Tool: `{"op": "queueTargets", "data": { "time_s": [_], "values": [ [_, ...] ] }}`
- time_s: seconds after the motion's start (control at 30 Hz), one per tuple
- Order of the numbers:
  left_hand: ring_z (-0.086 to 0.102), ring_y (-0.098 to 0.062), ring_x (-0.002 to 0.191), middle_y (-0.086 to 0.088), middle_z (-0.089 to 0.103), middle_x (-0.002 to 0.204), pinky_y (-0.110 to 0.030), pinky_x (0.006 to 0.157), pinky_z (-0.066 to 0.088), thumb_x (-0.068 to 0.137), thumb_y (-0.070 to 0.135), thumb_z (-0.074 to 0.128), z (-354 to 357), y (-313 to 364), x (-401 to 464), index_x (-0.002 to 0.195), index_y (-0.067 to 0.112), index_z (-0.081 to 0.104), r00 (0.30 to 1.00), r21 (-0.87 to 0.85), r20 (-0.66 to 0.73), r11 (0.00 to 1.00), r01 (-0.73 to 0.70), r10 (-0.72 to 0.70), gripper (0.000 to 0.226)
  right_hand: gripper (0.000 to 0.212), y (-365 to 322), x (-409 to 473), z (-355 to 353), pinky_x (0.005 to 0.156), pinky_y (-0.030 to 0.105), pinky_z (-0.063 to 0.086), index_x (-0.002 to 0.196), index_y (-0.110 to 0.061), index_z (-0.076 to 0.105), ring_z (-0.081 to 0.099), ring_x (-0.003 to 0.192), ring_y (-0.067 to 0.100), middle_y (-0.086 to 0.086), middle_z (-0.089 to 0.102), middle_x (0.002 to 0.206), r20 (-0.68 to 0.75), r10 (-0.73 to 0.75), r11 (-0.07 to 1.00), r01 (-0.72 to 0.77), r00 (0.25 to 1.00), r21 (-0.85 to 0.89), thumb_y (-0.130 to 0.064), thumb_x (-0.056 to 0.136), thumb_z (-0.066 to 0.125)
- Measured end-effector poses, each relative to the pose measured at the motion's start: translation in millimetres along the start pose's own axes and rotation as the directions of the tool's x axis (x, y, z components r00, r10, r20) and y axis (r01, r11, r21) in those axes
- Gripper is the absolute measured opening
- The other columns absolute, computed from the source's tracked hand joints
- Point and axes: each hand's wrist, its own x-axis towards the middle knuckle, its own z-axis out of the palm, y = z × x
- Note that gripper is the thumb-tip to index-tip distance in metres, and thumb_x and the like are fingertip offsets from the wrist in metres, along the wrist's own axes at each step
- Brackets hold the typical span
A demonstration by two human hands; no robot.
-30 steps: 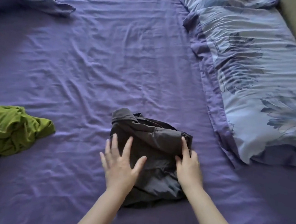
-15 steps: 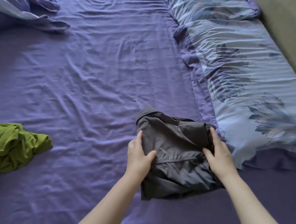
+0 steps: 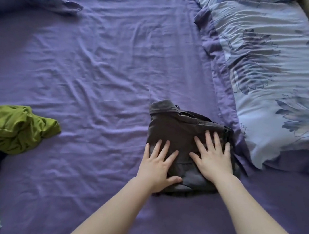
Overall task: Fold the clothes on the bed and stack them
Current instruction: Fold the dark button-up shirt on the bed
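Purple bed sheet (image 3: 97,72) wrinkled; floral pillow (image 3: 277,82) at right. Crumpled green garment (image 3: 13,128) far left. Folded dark grey garment (image 3: 178,136) lies just beside pillow edge. Left hand (image 3: 157,166) and right hand (image 3: 213,159) flat on it, fingers spread, pressing, gripping nothing.

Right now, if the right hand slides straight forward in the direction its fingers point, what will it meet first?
The right hand lies flat on the folded dark garment, fingers pointing up and slightly right. Past the garment's far edge, it would probably first meet the purple border of the floral blanket, though depth is hard to judge.
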Motion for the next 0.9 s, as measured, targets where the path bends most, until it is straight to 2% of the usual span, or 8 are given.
{"op": "queueTargets", "data": {
  "time_s": [0.07,0.2,0.27,0.37,0.47,0.53,0.8,0.9],
  "values": [
    [-0.01,-0.026,0.147,-0.004,-0.003,0.161,-0.055,0.114,-0.008,0.086,0.066,0.042,-14,3,-6,0.151,0.032,0.01,0.999,-0.04,0.024,0.999,0.035,-0.034,0.081,0.065,-11,-4,-16,0.111,0.061,0.002,0.15,-0.036,0.011,-0.009,0.146,0.027,0.003,-0.006,0.16,0.014,0.036,0.999,-0.036,0.999,0.01,-0.062,0.093,0.028],
    [0.025,-0.019,0.142,0.001,0.03,0.153,-0.048,0.117,0.007,0.092,0.044,0.046,-35,3,-46,0.15,0.023,0.019,0.98,-0.234,-0.103,0.961,0.145,-0.173,0.068,0.067,-37,-37,-42,0.112,0.058,0.012,0.151,-0.029,0.013,0.012,0.145,0.028,0.009,0.01,0.159,-0.057,0.022,0.997,-0.018,0.998,0.071,-0.054,0.094,0.038],
    [0.039,-0.016,0.133,0.004,0.042,0.146,-0.043,0.115,0.015,0.092,0.041,0.045,-41,-2,-75,0.15,0.021,0.022,0.963,-0.293,-0.125,0.936,0.194,-0.238,0.065,0.065,-52,-58,-50,0.112,0.053,0.016,0.151,-0.027,0.016,0.025,0.141,0.024,0.009,0.018,0.157,-0.09,-0.035,0.993,0.045,0.995,0.112,-0.05,0.095,0.04],
    [0.049,-0.02,0.124,-0.001,0.056,0.134,-0.037,0.11,0.024,0.092,0.043,0.044,-41,-11,-115,0.148,0.022,0.028,0.936,-0.29,-0.089,0.908,0.302,-0.34,0.062,0.057,-79,-86,-58,0.111,0.044,0.022,0.147,-0.025,0.027,0.04,0.132,0.023,0.004,0.029,0.153,-0.104,-0.111,0.982,0.126,0.988,0.144,-0.046,0.096,0.041],
    [0.054,-0.026,0.116,-0.004,0.06,0.127,-0.035,0.099,0.035,0.092,0.048,0.043,-36,-20,-149,0.146,0.024,0.031,0.901,-0.277,-0.054,0.874,0.4,-0.43,0.06,0.053,-107,-110,-59,0.108,0.04,0.024,0.144,-0.026,0.032,0.045,0.127,0.023,0.0,0.033,0.15,-0.098,-0.185,0.969,0.198,0.978,0.149,-0.044,0.095,0.042],
    [0.054,-0.025,0.117,-0.002,0.058,0.129,-0.034,0.094,0.039,0.093,0.05,0.042,-32,-28,-170,0.145,0.026,0.033,0.875,-0.304,-0.029,0.839,0.452,-0.482,0.058,0.053,-124,-122,-58,0.107,0.038,0.026,0.144,-0.027,0.031,0.046,0.126,0.021,-0.003,0.035,0.148,-0.082,-0.226,0.961,0.236,0.971,0.147,-0.044,0.095,0.041],
    [0.052,-0.021,0.121,0.0,0.056,0.133,-0.032,0.095,0.039,0.094,0.05,0.042,-15,-80,-260,0.142,0.028,0.038,0.767,-0.444,0.031,0.679,0.585,-0.641,0.053,0.057,-198,-158,-43,0.102,0.032,0.029,0.148,-0.027,0.021,0.046,0.123,0.015,-0.01,0.042,0.139,0.029,-0.398,0.917,0.398,0.917,0.027,-0.047,0.096,0.035],
    [0.052,-0.02,0.121,0.001,0.054,0.133,-0.032,0.095,0.04,0.095,0.05,0.041,-3,-108,-296,0.142,0.028,0.037,0.727,-0.475,0.063,0.62,0.625,-0.684,0.053,0.057,-233,-171,-35,0.106,0.035,0.027,0.148,-0.027,0.02,0.043,0.127,0.014,-0.009,0.039,0.142,0.092,-0.465,0.884,0.467,0.881,-0.007,-0.044,0.096,0.035]
  ]
}}
